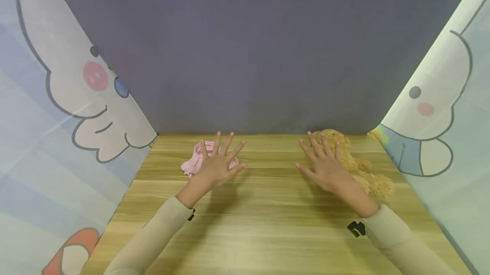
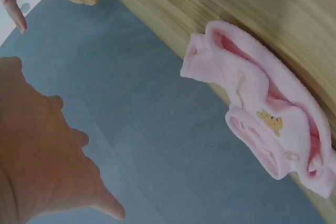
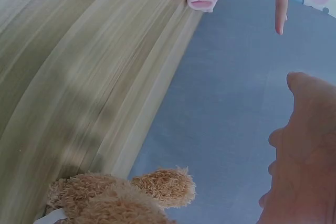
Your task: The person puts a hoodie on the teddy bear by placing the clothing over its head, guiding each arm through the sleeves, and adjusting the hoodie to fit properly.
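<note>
My left hand (image 1: 216,167) hovers over the wooden table with its fingers spread, in front of a small pink plush garment (image 1: 194,163). In the left wrist view the garment (image 2: 262,98) has a drawstring and a small brown animal patch, and the left hand (image 2: 44,156) is apart from it. On the right, my right hand (image 1: 327,170) is also spread in the air, partly covering a curly tan stuffed toy (image 1: 377,183). The right wrist view shows only part of the furry toy (image 3: 115,203), below the right hand (image 3: 304,150). Neither hand holds anything.
A wooden-plank tabletop (image 1: 245,228) lies under both hands. A dark grey panel (image 1: 245,53) rises along its far edge. Cloth sheets with cartoon animals, a left sheet (image 1: 34,138) and a right sheet (image 1: 463,181), border the sides.
</note>
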Available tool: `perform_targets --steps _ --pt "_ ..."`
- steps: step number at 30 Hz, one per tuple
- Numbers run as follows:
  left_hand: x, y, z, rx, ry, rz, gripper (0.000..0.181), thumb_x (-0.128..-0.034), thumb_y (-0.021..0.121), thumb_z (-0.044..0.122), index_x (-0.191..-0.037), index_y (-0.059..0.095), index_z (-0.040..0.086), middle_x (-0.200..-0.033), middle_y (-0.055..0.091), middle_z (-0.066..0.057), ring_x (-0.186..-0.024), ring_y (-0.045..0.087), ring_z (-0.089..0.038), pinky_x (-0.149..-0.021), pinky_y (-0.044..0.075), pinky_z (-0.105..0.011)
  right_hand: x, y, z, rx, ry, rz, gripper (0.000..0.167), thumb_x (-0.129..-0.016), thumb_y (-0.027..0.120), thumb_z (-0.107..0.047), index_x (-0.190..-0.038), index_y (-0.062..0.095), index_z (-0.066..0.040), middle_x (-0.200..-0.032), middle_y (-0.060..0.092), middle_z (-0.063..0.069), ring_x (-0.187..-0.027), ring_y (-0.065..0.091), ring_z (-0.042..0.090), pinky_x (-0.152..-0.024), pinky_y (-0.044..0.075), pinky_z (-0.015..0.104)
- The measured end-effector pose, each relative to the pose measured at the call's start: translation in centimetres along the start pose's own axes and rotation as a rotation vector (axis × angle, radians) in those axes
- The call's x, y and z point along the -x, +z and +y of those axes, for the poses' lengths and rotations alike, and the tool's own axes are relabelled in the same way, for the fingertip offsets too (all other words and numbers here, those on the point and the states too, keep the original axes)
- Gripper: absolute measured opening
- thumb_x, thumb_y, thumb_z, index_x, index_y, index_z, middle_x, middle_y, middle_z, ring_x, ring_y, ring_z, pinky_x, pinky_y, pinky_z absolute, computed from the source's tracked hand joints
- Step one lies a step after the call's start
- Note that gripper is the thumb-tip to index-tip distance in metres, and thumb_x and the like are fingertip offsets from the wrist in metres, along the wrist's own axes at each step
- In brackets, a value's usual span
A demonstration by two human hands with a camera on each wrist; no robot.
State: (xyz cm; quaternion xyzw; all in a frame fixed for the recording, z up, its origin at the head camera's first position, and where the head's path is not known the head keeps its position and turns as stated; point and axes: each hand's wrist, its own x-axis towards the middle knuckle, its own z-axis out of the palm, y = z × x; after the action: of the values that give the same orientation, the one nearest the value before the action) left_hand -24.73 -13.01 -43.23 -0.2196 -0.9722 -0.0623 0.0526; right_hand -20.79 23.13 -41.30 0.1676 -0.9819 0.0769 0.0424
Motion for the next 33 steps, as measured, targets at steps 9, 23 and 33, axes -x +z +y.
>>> perform_targets --steps 9,23,33 --pt "0.3 0.6 -1.6 -0.011 -0.03 -0.032 0.071 -0.0963 0.023 0.079 -0.159 0.007 0.05 -0.17 -0.01 0.006 -0.152 -0.022 -0.03 -0.107 -0.017 -0.078 -1.1 0.7 -0.1 -0.018 -0.005 0.007 0.078 -0.103 0.032 -0.067 -0.164 0.002 -0.028 -0.169 -0.013 0.004 -0.152 -0.018 0.041 -0.113 -0.006 0.076" --pt "3.5 2.5 -6.0 0.033 -0.06 -0.078 0.069 -0.1006 0.042 0.066 -0.161 0.024 0.039 -0.17 0.011 -0.008 -0.153 -0.008 -0.046 -0.104 -0.011 -0.083 -5.0 4.8 -4.8 -0.159 -0.101 -0.047 0.072 -0.105 0.041 -0.057 -0.164 0.015 -0.024 -0.17 0.0 0.008 -0.154 -0.006 0.041 -0.117 0.005 0.072" --pt "4.7 3.6 -8.9 0.041 -0.031 -0.073 0.063 -0.1041 0.051 0.048 -0.161 0.031 0.029 -0.168 0.017 -0.014 -0.153 0.005 -0.048 -0.109 0.006 -0.082 -8.6 9.2 -10.2 -0.165 -0.283 -0.102 0.07 -0.102 0.06 -0.035 -0.161 0.029 -0.013 -0.162 0.03 0.02 -0.144 0.034 0.044 -0.12 0.029 0.051"
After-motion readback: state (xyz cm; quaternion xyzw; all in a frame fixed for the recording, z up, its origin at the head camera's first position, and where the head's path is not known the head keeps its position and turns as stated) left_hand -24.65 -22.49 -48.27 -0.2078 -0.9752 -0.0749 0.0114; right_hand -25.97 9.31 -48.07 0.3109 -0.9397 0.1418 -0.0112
